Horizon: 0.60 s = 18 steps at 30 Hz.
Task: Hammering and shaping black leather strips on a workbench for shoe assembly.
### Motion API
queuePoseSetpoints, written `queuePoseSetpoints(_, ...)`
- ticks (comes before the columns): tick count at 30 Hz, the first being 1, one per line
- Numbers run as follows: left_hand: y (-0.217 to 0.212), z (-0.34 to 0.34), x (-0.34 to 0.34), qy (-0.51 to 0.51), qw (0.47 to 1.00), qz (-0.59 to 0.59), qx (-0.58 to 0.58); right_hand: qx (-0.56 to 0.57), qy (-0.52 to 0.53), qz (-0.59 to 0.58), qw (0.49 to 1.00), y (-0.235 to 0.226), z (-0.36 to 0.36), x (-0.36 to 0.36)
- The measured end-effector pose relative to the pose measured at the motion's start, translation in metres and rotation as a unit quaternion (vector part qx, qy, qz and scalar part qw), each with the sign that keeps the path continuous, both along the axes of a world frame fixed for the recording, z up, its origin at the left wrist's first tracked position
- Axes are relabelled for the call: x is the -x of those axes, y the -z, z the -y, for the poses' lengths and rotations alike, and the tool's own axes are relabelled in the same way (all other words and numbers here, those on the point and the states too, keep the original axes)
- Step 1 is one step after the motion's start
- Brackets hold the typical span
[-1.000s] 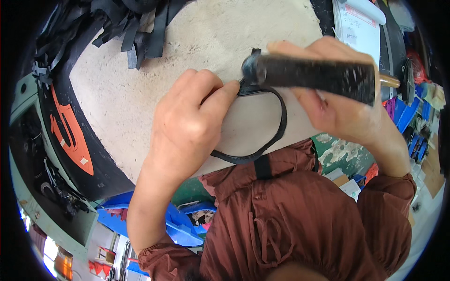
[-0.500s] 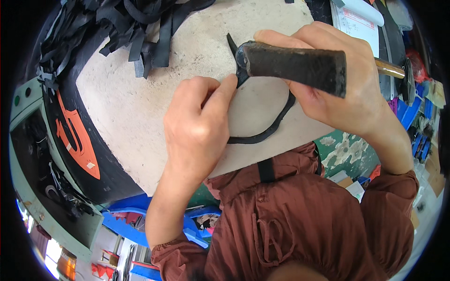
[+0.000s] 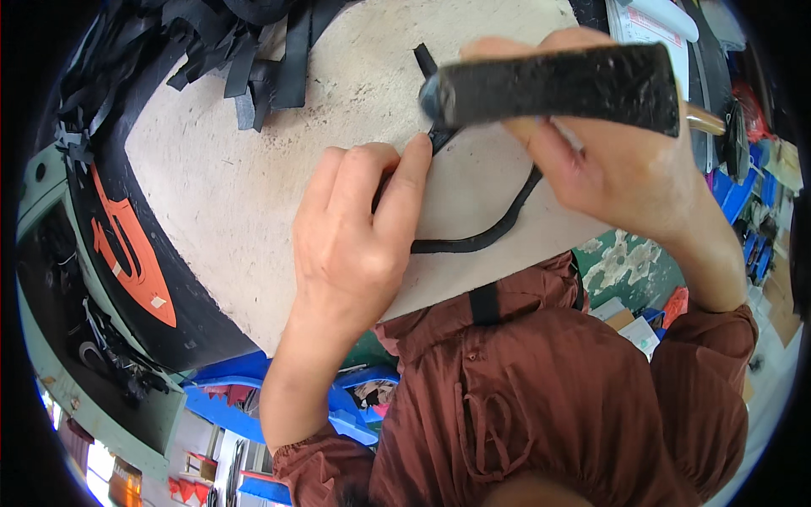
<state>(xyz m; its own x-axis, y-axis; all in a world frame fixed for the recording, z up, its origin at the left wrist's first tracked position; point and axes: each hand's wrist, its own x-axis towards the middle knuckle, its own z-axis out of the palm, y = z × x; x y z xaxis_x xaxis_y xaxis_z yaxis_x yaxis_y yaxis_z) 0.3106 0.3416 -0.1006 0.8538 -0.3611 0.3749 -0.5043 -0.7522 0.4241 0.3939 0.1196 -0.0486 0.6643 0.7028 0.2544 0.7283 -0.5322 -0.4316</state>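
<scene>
My right hand (image 3: pixel 629 165) grips a hammer whose dark, worn head (image 3: pixel 557 89) is lifted towards me and a little blurred. Its wooden handle (image 3: pixel 705 119) sticks out to the right past the knuckles. Below the hammer's striking end lies a narrow black strip (image 3: pixel 477 241), curving in a loop across a pale slab (image 3: pixel 228 211). My left hand (image 3: pixel 355 224) is closed on this strip, thumb and forefinger pressing it down just beside the hammer's face. The free tip of the strip points away from me. Part of the loop is hidden under my left fingers.
A heap of black strips (image 3: pixel 291 63) hangs over the slab's far left. Left of the slab, orange flat pieces (image 3: pixel 139 262) rest on the black tabletop (image 3: pixel 215 334). A paper pad (image 3: pixel 655 38) lies at the far right. Blue bins (image 3: pixel 224 410) stand below the near edge.
The hammer head has risen off the strip towards me, its far end swinging up and right. My left hand stays on the strip, its fingers slightly shifted.
</scene>
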Motion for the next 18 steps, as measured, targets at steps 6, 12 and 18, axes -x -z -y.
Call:
queuePoseSetpoints(6,0.008,-0.001,0.011,-0.028,0.999,0.032,-0.002,0.061,-0.004,-0.052,0.997,-0.019,-0.010,0.009)
queuePoseSetpoints(12,0.004,-0.001,0.016,-0.053,0.998,-0.015,0.031,0.067,0.001,0.001,0.998,-0.013,-0.006,0.009)
queuePoseSetpoints(18,0.009,0.003,0.001,-0.057,0.995,0.000,0.077,-0.001,0.009,0.017,1.000,-0.010,-0.004,-0.004)
